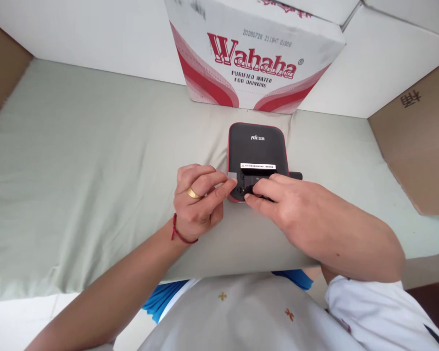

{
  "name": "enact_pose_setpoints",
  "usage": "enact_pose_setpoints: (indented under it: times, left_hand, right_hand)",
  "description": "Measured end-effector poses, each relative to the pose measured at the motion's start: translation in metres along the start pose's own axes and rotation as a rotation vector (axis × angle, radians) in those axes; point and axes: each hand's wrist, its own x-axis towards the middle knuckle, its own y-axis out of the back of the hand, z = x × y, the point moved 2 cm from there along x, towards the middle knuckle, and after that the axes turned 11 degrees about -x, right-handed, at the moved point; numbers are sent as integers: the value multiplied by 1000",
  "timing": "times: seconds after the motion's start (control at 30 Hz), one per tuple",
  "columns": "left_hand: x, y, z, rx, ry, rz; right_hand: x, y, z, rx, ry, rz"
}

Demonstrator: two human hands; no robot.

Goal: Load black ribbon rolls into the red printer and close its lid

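A small dark grey device [258, 146] with a red rim and a white warning label lies flat on the pale green cloth [76, 185]. My left hand [199, 204], with a gold ring and a red wrist cord, pinches a small clear tab at the device's near left edge. My right hand [296, 209] has its fingers closed round a small black part [258, 187] at the device's near edge, where a compartment shows. A black stub [296, 174] sticks out past my right knuckles.
A white and red Wahaha water carton [256, 53] stands just behind the device. Brown cardboard [420, 146] leans at the right, more brown board [3, 68] at the far left. White walls rise behind the cloth.
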Motion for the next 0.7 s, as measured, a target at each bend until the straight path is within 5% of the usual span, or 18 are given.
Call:
enact_pose_setpoints:
  times: [0.27,0.5,0.7]
  left_hand:
    - [5,2,0,33,20,47]
    - [14,3,1,-7,263,-37]
    - [13,-2,1,14,239,-36]
  right_hand:
    - [-1,-6,4,-35,17,8]
    - [3,0,3,-16,-9,-52]
    - [4,2,-5,-57,-11,-39]
